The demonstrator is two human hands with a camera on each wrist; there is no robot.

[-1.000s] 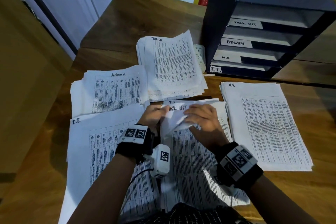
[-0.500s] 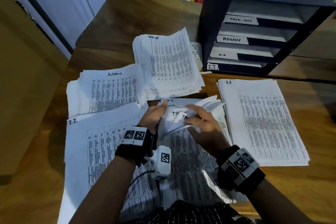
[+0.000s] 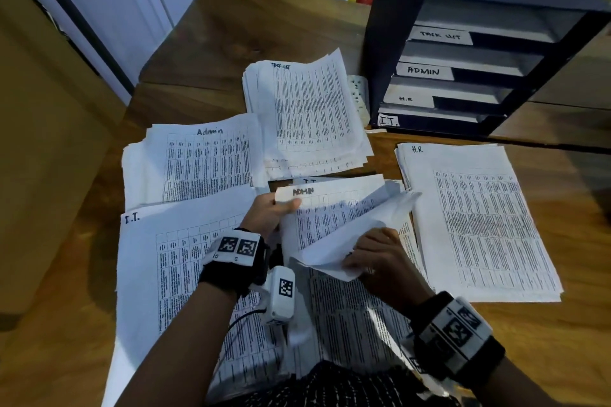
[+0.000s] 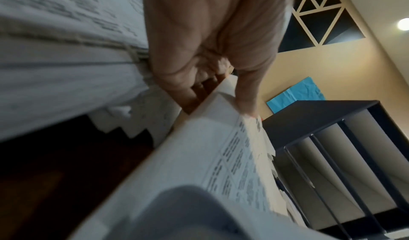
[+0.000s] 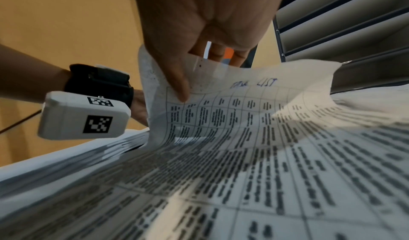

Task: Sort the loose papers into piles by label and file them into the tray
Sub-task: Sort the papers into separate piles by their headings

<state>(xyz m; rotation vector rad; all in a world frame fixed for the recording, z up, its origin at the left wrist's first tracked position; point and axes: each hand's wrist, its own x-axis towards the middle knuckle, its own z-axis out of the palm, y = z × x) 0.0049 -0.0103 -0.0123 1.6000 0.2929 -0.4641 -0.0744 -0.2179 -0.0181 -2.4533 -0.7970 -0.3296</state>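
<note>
In the head view my left hand (image 3: 284,206) pinches the top left corner of a sheet labelled ADMIN (image 3: 334,211), on top of the unsorted middle stack (image 3: 347,324). My right hand (image 3: 353,263) pinches a Task List sheet (image 3: 357,238), peeled back and curled toward me. The right wrist view shows the thumb (image 5: 177,79) on that sheet (image 5: 243,104). In the left wrist view the left hand (image 4: 221,104) grips the paper's edge (image 4: 217,147). Sorted piles lie around: Task List (image 3: 307,116), Admin (image 3: 198,162), I.T. (image 3: 172,258), H.R (image 3: 479,225). The black tray (image 3: 390,43) stands at the back right.
The tray's slots carry labels TASK LIST (image 3: 439,35), ADMIN (image 3: 424,71), H.R (image 3: 406,98) and I.T. (image 3: 387,120). A white power strip (image 3: 358,99) lies between the Task List pile and the tray. Bare wooden table (image 3: 248,26) stretches behind the piles.
My right hand has pulled the Task List sheet back toward me, uncovering the ADMIN sheet beneath. My left hand now pinches that sheet's corner.
</note>
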